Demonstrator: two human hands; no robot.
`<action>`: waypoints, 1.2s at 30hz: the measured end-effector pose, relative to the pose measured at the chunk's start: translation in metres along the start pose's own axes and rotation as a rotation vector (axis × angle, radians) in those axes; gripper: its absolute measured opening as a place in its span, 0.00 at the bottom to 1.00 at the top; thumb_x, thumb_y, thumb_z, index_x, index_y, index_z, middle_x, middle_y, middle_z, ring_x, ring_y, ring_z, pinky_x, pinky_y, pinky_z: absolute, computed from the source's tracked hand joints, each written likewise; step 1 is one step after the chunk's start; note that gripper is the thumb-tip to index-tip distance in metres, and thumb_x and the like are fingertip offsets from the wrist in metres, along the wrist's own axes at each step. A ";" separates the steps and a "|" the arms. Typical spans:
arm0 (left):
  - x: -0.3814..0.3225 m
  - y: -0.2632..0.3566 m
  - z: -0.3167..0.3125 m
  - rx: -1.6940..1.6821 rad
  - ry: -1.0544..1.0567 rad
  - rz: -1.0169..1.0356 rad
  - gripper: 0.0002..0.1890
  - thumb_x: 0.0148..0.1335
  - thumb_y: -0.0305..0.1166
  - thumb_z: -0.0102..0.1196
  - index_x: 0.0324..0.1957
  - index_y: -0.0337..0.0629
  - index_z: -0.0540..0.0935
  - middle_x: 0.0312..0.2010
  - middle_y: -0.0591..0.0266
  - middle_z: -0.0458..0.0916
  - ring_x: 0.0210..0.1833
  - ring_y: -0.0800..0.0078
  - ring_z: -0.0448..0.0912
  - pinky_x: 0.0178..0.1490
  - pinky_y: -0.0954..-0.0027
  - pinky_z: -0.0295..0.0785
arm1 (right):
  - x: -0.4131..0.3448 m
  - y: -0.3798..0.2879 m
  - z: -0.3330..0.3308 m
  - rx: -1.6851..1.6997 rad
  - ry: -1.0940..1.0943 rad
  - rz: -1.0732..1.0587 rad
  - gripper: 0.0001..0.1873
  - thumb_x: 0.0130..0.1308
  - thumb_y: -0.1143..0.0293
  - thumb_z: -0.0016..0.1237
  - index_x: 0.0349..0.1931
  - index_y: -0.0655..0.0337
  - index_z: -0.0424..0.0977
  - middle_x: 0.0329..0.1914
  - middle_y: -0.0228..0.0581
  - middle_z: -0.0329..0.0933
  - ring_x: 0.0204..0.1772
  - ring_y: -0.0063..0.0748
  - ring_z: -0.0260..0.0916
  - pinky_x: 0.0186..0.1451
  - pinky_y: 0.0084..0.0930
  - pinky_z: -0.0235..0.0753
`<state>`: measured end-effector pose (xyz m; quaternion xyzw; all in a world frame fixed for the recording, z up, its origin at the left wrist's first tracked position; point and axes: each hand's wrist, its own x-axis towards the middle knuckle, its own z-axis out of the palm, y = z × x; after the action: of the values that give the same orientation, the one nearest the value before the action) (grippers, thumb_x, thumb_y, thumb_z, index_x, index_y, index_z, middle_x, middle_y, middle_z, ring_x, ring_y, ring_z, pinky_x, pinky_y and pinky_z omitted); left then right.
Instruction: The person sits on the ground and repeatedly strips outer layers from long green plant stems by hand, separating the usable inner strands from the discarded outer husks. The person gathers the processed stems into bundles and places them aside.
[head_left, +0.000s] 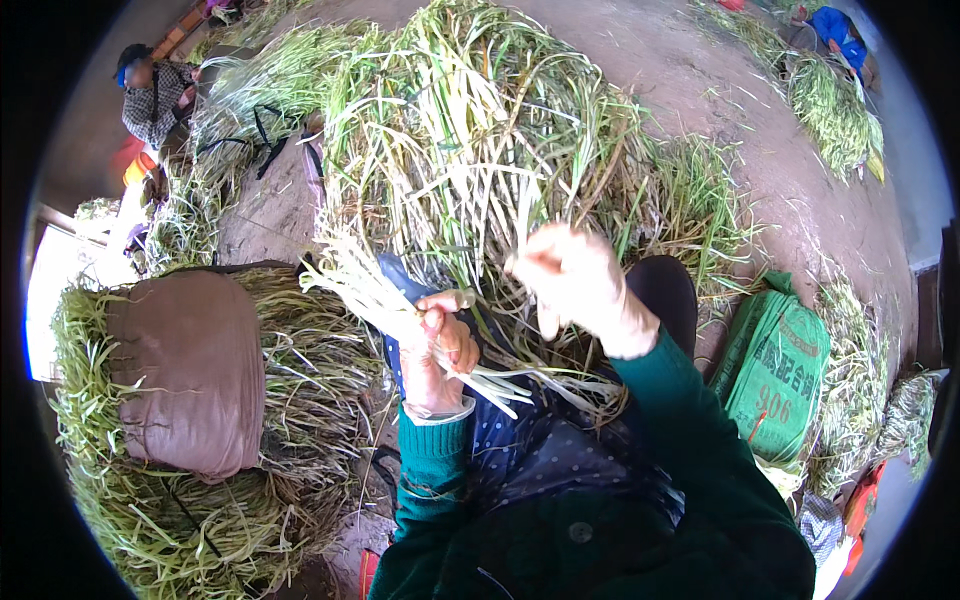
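My left hand (442, 352) is closed around a bundle of pale plant stalks (367, 289), whose cut-looking ends stick out below the fist towards my lap. To its right, my right hand (574, 285) is raised in front of the large heap of long green and yellowish stalks (465, 112). Its fingers are bent and blurred; a pale stalk shows just above them, and whether they pinch it I cannot tell. More loose stalks (592, 390) lie across the dark blue dotted apron (555, 450) on my lap.
A brown cloth-wrapped bundle (191, 375) rests on stalks at the left. A green woven sack (776, 367) bearing print stands at the right, beside more stalks (847, 390). One person (154, 97) sits at the upper left, another in blue (840, 34) at the upper right.
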<state>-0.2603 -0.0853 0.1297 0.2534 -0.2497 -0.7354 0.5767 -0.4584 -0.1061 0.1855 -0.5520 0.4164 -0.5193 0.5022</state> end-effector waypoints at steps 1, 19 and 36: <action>-0.002 0.003 0.005 0.047 0.031 -0.003 0.16 0.67 0.40 0.53 0.47 0.37 0.74 0.12 0.70 0.63 0.11 0.81 0.58 0.14 0.77 0.55 | -0.008 0.006 0.005 -0.228 -0.068 -0.116 0.05 0.66 0.71 0.51 0.35 0.61 0.71 0.21 0.32 0.74 0.17 0.21 0.73 0.17 0.19 0.70; -0.003 -0.004 0.030 0.273 0.378 -0.055 0.12 0.57 0.29 0.64 0.38 0.43 0.74 0.13 0.69 0.69 0.10 0.81 0.64 0.13 0.78 0.59 | -0.008 0.015 0.011 0.321 -0.151 0.434 0.17 0.67 0.63 0.49 0.49 0.67 0.70 0.17 0.29 0.70 0.13 0.20 0.67 0.16 0.14 0.66; 0.017 0.004 -0.002 0.052 0.311 0.118 0.10 0.60 0.31 0.60 0.40 0.42 0.73 0.12 0.68 0.67 0.09 0.79 0.62 0.13 0.77 0.58 | -0.069 0.019 -0.181 -0.675 0.570 0.593 0.18 0.66 0.58 0.49 0.46 0.63 0.77 0.18 0.31 0.73 0.18 0.19 0.73 0.19 0.15 0.71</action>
<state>-0.2595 -0.1027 0.1296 0.3638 -0.1907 -0.6457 0.6437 -0.6442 -0.0628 0.1481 -0.3784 0.8185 -0.3217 0.2886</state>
